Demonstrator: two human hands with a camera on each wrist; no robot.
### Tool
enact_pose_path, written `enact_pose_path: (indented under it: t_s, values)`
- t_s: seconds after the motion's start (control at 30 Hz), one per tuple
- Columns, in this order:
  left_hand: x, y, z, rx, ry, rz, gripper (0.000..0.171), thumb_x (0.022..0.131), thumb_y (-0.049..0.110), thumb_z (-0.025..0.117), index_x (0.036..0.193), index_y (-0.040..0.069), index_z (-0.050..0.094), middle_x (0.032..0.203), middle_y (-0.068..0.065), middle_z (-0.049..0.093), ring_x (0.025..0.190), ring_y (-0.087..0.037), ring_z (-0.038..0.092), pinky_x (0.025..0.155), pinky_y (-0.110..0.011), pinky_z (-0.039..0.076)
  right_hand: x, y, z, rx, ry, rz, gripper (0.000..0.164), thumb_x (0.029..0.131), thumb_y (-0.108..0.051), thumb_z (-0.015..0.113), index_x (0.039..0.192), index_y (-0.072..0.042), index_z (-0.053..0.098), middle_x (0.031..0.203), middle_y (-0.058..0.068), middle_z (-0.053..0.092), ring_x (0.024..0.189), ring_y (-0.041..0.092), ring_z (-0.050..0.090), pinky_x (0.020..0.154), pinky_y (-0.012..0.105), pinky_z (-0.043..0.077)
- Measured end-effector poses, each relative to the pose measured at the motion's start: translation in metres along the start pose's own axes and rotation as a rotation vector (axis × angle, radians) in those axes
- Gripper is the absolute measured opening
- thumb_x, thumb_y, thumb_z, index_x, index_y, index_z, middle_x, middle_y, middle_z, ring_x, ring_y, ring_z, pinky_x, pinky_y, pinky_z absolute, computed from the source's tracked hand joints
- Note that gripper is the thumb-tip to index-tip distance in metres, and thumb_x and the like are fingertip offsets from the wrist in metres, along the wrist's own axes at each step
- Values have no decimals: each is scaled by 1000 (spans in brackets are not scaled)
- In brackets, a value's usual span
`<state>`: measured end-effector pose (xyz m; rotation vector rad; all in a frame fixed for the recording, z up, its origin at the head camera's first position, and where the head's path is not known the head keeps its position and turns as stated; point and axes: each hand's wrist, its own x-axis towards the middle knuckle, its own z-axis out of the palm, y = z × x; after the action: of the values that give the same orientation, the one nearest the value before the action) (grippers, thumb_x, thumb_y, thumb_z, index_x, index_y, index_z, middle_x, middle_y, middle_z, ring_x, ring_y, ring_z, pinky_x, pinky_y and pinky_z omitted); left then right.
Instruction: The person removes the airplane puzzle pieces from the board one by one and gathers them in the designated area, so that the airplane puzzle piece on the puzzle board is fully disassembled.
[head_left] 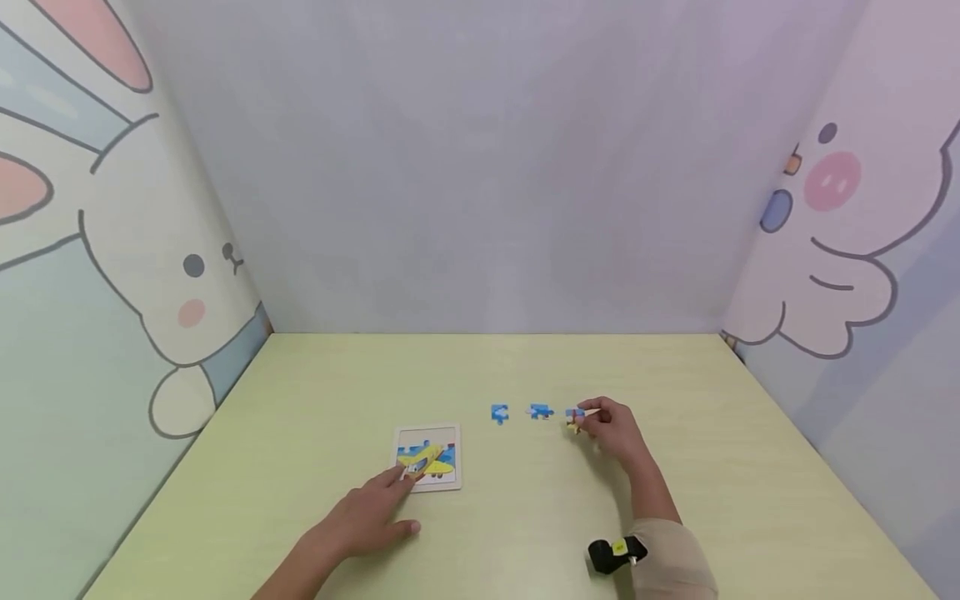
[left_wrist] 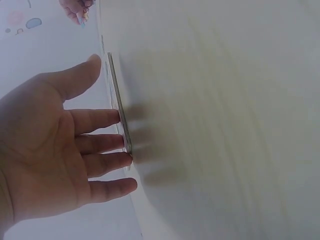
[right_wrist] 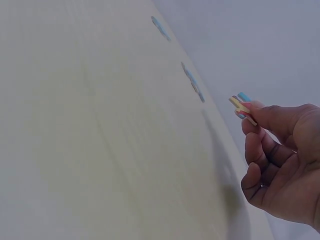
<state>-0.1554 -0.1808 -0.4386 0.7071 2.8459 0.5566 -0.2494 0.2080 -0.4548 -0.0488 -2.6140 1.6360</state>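
Observation:
A square jigsaw puzzle in a white frame [head_left: 459, 458] lies left of the table's middle, partly filled with a picture of a yellow airplane on blue. My left hand [head_left: 367, 514] rests with its fingertips on the frame's lower left corner, fingers extended; the left wrist view shows this hand [left_wrist: 55, 145] touching the frame's thin edge [left_wrist: 117, 95]. Above the table at the right, my right hand [head_left: 617, 431] pinches a blue, red and yellow jigsaw piece [right_wrist: 242, 106] between thumb and fingers. Whether a second piece is stacked with it, I cannot tell.
Two loose blue jigsaw pieces lie in a row between frame and right hand: one piece [head_left: 499, 412] farther left, another piece [head_left: 539, 411] nearer the right hand. A black device [head_left: 617, 554] sits on the right wrist. Printed walls enclose the pale yellow table [head_left: 517, 533].

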Motion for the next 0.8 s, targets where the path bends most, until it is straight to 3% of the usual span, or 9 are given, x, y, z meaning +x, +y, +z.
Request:
enact_pose_path:
  t_s: [0.4,0.8]
  values:
    - [0,0,1,0,3,17,63,82,38,68,129,0,52,135,-25,42,119,-42,43,86,-58,40,19,12,-9,-94,-8,-44,22,87,-5,63,105,7,60,71,6,61,59,18,52,51,29,42]
    - [2,-1,-3,-25,-26,4,60,84,36,68,133,7,51,135,-23,43,121,-42,42,88,-59,38,29,15,-12,-139,25,10,23,84,-7,65,102,7,61,79,11,63,62,17,55,55,28,44]
